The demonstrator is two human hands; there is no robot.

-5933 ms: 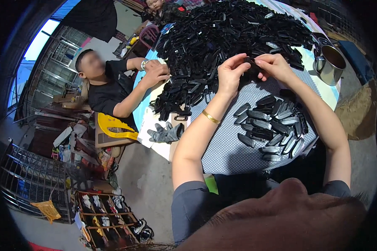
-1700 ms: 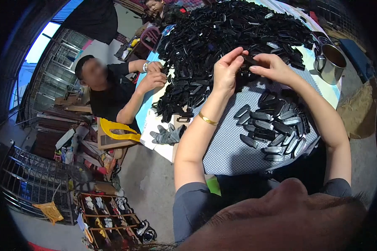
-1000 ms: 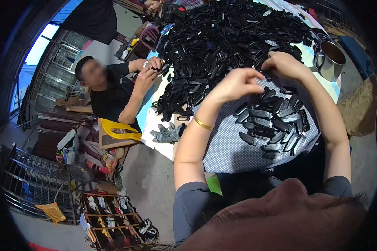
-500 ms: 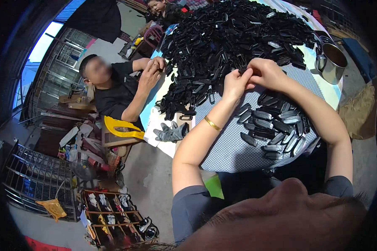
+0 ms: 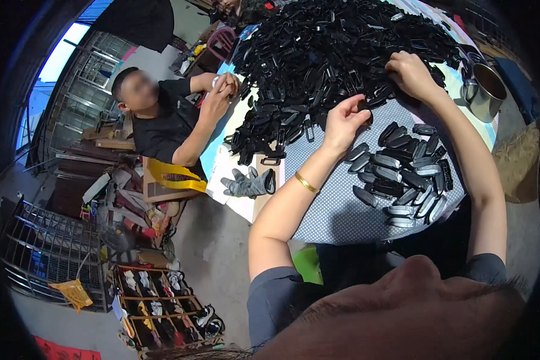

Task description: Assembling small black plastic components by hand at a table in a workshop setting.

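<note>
A big heap of small black plastic parts (image 5: 336, 54) covers the far half of the round table (image 5: 342, 216), which has a dotted grey cloth. My left hand (image 5: 344, 122) pinches one small black part at the heap's near edge; a gold bangle sits on that wrist. My right hand (image 5: 409, 73) reaches into the heap further right, its fingers curled among the parts, and what it grips is hidden. Near me lies a smaller group of sorted black parts (image 5: 405, 174) in rough rows.
Another person (image 5: 165, 117) in a black shirt sits at the table's left side, both hands together at the rim. Grey work gloves (image 5: 248, 183) lie on the table's left edge. A metal mug (image 5: 485, 90) stands at the right. Crates and clutter fill the floor at left.
My hands, together over the sorted group half a second ago, have parted: the right one went up into the heap, the left stays near its edge with a part.
</note>
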